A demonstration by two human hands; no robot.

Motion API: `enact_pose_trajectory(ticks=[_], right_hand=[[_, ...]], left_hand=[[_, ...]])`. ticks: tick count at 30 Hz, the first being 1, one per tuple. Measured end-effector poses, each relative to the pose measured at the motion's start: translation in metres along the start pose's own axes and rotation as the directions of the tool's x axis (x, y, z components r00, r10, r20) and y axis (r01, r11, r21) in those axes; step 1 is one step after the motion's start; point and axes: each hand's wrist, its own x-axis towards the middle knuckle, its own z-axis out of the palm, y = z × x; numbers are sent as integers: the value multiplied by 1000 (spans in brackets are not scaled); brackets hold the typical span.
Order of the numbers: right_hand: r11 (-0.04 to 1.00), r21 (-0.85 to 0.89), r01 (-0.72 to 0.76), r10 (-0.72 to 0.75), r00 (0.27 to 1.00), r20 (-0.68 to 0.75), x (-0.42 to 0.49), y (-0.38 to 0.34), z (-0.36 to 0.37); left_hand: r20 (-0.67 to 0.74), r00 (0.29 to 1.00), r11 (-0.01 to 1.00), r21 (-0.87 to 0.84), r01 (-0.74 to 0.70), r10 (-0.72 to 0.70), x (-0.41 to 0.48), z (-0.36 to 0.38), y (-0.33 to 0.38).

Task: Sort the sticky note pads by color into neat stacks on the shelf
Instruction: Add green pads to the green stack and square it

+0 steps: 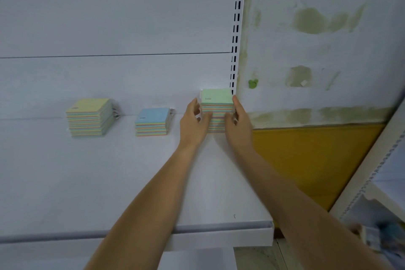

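Three stacks of sticky note pads stand on the white shelf (109,182). The yellow-topped stack (88,117) is on the left and the shorter blue-topped stack (151,121) is in the middle. The tallest, green-topped stack (217,98) stands at the shelf's far right corner. My left hand (194,124) grips that stack's left side, thumb on its front. On the right side my right hand (237,121) grips it the same way. Both hands hide the stack's lower front.
A slotted upright post (237,28) rises behind the green-topped stack. Right of the shelf is a stained wall (317,39) with a yellow panel (306,160) below. Another shelf unit (383,171) stands at the far right. The shelf's front edge (219,229) runs across the lower view.
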Motion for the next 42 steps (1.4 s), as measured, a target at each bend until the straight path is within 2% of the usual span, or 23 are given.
enact_pose_trajectory(ticks=[6,13,16,19,22,26,30,34,39,42], right_hand=[[1000,-1,14,-14,1000,-7,-1,0,-2],[998,-55,-1,1,1000,4,-3,1,-2],[999,-43,-29,29,1000,-8,-2,0,-1],[994,-56,-99,101,994,43,-4,-3,-4],[978,-115,-177,186,980,74,-2,-2,-7],[964,-226,-139,159,985,71,2,5,-3],[967,-234,-97,116,991,70,3,7,-3],[962,-246,-115,141,986,92,3,6,-2],[942,-312,-124,161,982,95,3,5,-1],[952,-284,-117,147,986,85,1,4,-2]], left_hand=[[6,996,994,61,-92,92,5,1,-6],[-2,997,996,27,-83,83,8,-1,-10],[-13,999,999,5,-36,36,9,-1,-10],[17,998,998,-13,58,-58,8,-1,-10],[144,978,982,140,130,-151,7,-4,-18],[188,976,979,190,73,-109,8,-6,-21],[199,976,974,223,39,-84,7,-7,-17],[238,968,962,273,6,-74,3,-7,-16],[188,981,954,299,-20,-38,4,-7,-16],[191,981,952,304,-26,-34,3,-7,-15]])
